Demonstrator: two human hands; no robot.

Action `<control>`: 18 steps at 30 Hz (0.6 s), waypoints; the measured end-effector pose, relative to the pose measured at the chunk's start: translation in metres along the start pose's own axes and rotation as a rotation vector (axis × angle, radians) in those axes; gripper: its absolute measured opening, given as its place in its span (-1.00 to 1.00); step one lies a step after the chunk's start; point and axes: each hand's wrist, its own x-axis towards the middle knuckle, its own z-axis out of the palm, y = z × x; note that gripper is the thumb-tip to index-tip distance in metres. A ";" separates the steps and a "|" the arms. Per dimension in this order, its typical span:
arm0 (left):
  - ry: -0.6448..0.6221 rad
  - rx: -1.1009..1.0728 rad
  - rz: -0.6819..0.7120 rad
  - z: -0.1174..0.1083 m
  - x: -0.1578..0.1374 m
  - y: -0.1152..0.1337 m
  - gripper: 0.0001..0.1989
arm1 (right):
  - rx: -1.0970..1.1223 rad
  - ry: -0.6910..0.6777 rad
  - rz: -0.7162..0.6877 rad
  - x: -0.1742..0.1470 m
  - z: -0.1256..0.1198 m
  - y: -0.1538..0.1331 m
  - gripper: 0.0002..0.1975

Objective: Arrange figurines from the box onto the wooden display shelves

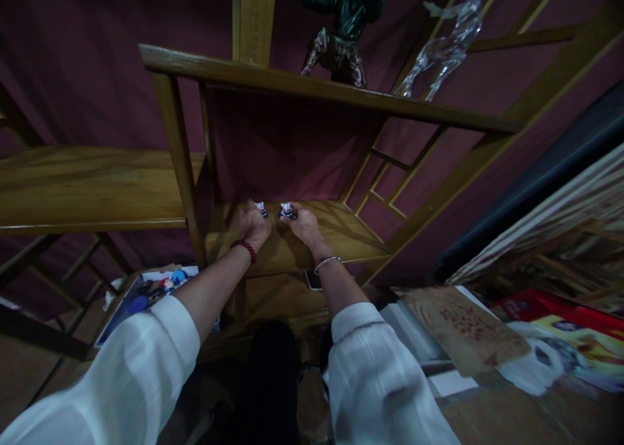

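Both my arms reach forward onto a wooden shelf (277, 253) of a display rack. My left hand (253, 225) is closed around a small white-and-dark figurine (262, 208), whose lower part the fingers partly hide. A similar small figurine (286, 210), with a white top and dark base, is between the fingertips of my right hand (303, 224). The two figurines are side by side with a narrow gap, at the shelf's surface. Whether their bases touch the wood, I cannot tell.
Above runs a higher shelf (312, 89) with a dark green statue (348, 29) and a clear, glassy figure (448, 49). An open box (117, 315) of small toys is at lower left. Under the shelf lies a phone-like dark object (314, 280). Cardboard (463, 328) and packages are at right.
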 end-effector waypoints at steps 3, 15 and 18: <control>-0.005 -0.010 0.011 0.001 0.000 -0.001 -0.46 | -0.013 -0.008 0.002 0.001 0.000 0.001 -0.56; -0.022 -0.014 0.002 -0.003 -0.001 0.001 -0.44 | 0.015 0.010 0.001 0.002 0.002 0.002 -0.55; -0.044 -0.016 0.003 -0.007 -0.002 0.001 -0.40 | 0.041 0.049 0.001 0.004 0.003 0.003 -0.53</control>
